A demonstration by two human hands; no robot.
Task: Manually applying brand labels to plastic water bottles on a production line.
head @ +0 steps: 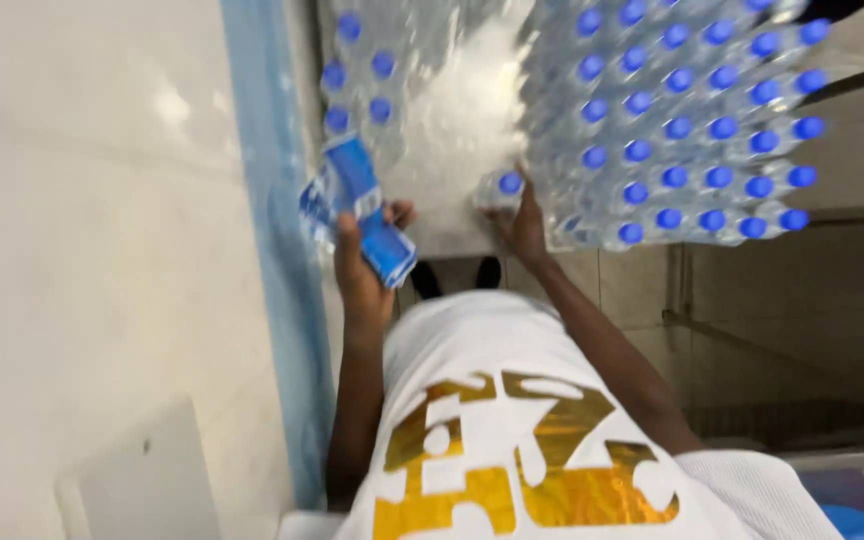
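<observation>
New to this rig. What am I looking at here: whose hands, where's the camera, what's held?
There is one picture, from a camera worn on a person's head and looking down their body; the white shirt with gold print fills the bottom. There is no machine, only two bare hands. The left hand grips a bundle of blue and white bottle labels. The right hand reaches to a single clear bottle with a blue cap; motion blur hides whether the fingers close on it. Ahead lie shrink-wrapped packs of blue-capped water bottles, with a smaller group on the left. A pale wall with a blue strip runs along the left.
</observation>
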